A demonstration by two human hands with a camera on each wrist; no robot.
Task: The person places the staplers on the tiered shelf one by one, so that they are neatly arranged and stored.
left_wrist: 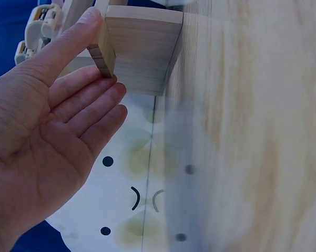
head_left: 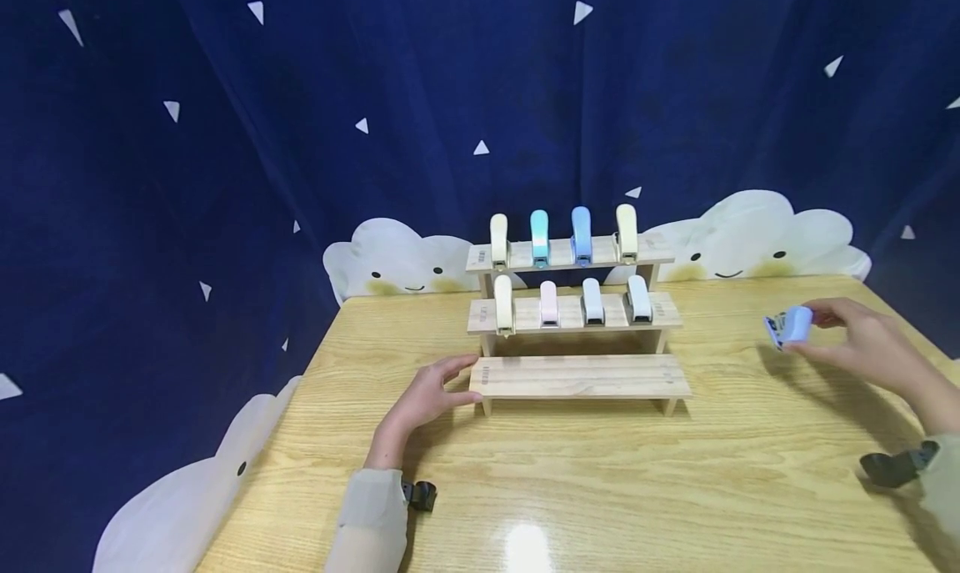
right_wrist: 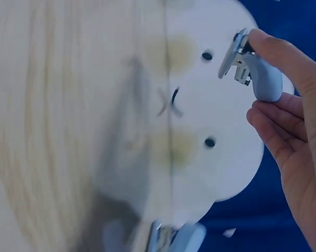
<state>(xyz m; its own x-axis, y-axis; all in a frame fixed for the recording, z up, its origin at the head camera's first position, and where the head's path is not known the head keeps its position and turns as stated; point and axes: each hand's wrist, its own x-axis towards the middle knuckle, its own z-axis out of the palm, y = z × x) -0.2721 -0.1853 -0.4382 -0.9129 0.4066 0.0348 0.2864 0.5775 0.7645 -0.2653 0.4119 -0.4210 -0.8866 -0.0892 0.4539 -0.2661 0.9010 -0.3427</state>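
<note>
My right hand (head_left: 862, 339) grips a light blue stapler (head_left: 793, 326) above the table's right side, raised off the wood with a shadow below. In the right wrist view, the thumb rests near the stapler's metal end and the fingers support its rounded blue end. At the left end of a three-tier wooden rack, my left hand (head_left: 431, 396) spans the lowest board (head_left: 581, 376), thumb at its front corner and fingers at its back corner. The left wrist view shows that board end (left_wrist: 102, 52) between thumb and fingers. Several staplers (head_left: 582, 235) stand on the upper two tiers.
The top tier carries cream, turquoise, blue and pale yellow staplers; the middle tier has cream, pink (head_left: 549, 304) and whitish ones. Another bluish stapler (right_wrist: 186, 239) appears at the right wrist view's lower edge. A dark blue curtain (head_left: 465, 81) with clouds hangs behind the wooden table (head_left: 600, 473).
</note>
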